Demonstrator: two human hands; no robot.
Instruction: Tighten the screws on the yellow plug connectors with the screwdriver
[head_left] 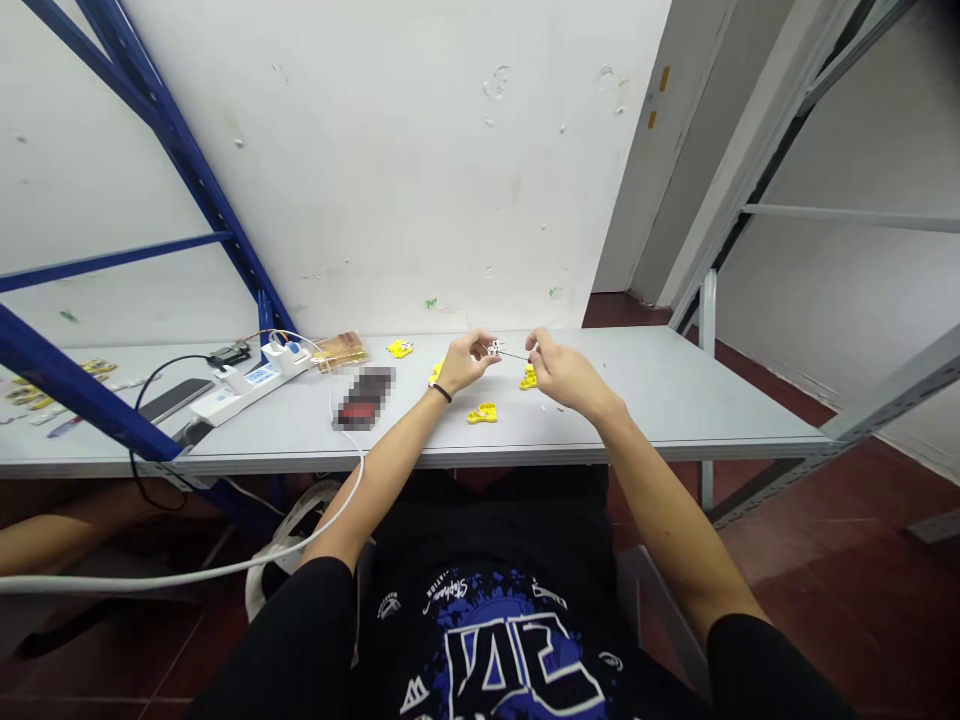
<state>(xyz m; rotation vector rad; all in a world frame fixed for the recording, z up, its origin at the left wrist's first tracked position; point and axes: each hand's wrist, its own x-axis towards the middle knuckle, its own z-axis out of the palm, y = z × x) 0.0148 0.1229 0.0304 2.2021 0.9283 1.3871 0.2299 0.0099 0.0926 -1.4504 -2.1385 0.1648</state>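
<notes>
My left hand (465, 364) is closed, its fingertips pinching a small white part (494, 348) above the table. From the right, my right hand (564, 372) grips a thin dark rod (514, 355) whose far end reaches the white part; its exact kind is too small to make out. A yellow plastic piece (482, 413) lies on the table between and below the hands. Another yellow piece (528, 379) is partly hidden by my right hand, and a third yellow bit (434, 373) shows beside my left wrist.
On the white table (675, 400) sit a power strip (251, 385), a plastic bag (340, 350), a blurred dark object (364, 398) and another yellow piece (400, 349). A white cable (352, 490) crosses my left arm. Blue shelf posts (187, 150) stand left; another person's arm (67, 530) shows below.
</notes>
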